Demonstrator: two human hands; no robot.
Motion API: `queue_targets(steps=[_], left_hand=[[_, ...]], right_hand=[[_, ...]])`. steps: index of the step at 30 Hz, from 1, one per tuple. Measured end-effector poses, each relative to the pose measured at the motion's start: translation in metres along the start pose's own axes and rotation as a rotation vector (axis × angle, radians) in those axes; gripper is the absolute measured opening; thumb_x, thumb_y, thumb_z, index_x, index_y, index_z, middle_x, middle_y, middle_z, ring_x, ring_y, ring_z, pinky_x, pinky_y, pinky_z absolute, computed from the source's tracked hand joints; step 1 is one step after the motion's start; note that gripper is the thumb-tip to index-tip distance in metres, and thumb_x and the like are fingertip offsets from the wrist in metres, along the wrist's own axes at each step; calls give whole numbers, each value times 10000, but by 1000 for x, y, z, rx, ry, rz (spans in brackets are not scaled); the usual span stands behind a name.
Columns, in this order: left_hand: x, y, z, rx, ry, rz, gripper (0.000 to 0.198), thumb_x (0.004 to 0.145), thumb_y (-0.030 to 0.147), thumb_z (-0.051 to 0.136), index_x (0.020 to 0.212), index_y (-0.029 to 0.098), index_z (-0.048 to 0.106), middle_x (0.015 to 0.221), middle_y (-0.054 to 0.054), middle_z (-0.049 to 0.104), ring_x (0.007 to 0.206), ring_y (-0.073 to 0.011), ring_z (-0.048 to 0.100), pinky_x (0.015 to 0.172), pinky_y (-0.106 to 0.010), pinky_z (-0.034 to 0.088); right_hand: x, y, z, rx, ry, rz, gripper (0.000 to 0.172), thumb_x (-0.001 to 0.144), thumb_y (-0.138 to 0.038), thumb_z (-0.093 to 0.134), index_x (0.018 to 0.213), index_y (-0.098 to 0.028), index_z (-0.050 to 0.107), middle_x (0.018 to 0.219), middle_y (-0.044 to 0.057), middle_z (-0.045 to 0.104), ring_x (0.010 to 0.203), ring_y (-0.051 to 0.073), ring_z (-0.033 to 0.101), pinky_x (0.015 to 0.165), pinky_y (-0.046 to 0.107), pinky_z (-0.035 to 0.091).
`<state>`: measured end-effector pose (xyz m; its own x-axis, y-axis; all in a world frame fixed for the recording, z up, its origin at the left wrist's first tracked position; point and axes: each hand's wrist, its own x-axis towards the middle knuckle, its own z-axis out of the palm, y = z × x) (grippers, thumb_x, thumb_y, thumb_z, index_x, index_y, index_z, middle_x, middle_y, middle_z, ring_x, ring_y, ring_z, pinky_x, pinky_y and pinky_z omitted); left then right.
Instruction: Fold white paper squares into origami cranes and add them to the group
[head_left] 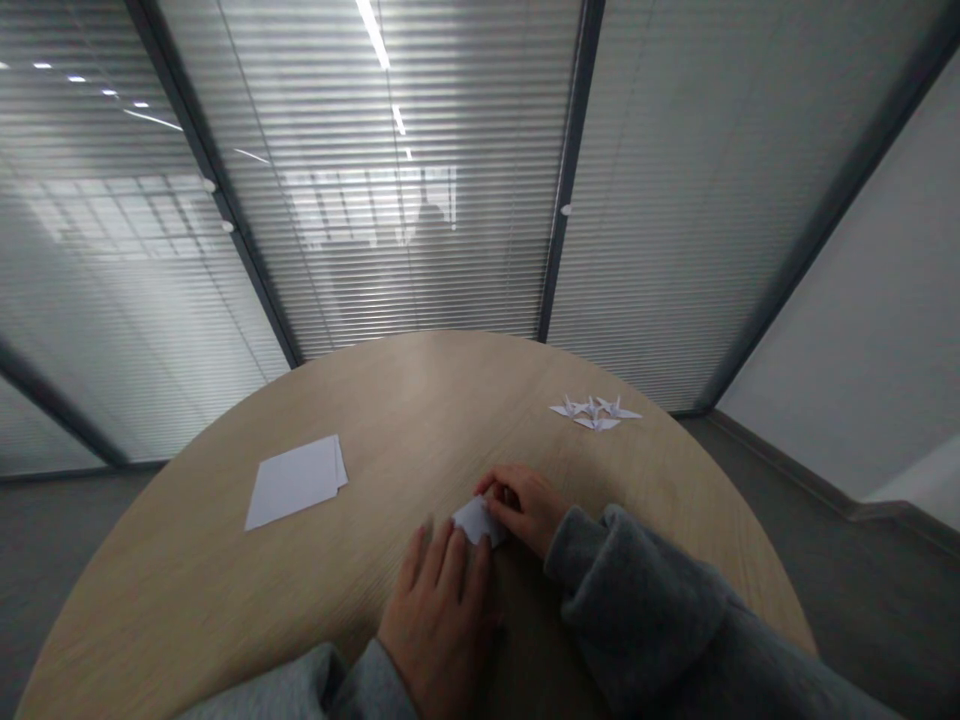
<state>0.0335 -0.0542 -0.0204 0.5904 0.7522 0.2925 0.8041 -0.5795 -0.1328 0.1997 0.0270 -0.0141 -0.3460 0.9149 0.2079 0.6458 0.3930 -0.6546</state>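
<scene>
A small folded piece of white paper [475,520] lies on the wooden table between my hands. My left hand [444,600] rests flat at its near left side, fingers stretched out, with fingertips touching the paper's edge. At the paper's right side, my right hand [525,505] has its thumb and fingers curled in a pinch on the edge. Part of the paper is hidden beneath the fingers of both hands.
Several folded white paper cranes [596,412] stand together at the table's far right. White paper sheets [296,484] lie stacked on the left. The round table [405,390] ends near glass panels with blinds [420,270].
</scene>
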Motion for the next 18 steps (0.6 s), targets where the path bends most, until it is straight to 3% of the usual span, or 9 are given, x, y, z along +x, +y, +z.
queue_targets(steps=[6,11,18], left_hand=[[1,-5,0,42,-7,9,491,813,404,547,1219,127,561,1264,-190,571,1175,-357,514,930,-555,450],[5,-9,-1,-29,-36,-36,482,837,421,509,1211,123,569,1287,-156,560,1192,-344,500,966,-567,413],[11,-18,-1,-36,-53,-58,456,843,406,526,1192,118,581,1274,-151,574,1200,-338,492,985,-566,393]], right_hand=[[1,1,0,139,-10,102,92,701,-106,581,730,-173,526,604,-33,549,548,120,508,540,237,382],[0,3,1,205,-10,48,176,667,-82,578,737,-192,460,586,-56,539,526,106,501,522,219,374],[-4,-4,0,245,-122,-56,160,686,-74,548,802,-176,506,575,-65,504,510,98,466,519,218,357]])
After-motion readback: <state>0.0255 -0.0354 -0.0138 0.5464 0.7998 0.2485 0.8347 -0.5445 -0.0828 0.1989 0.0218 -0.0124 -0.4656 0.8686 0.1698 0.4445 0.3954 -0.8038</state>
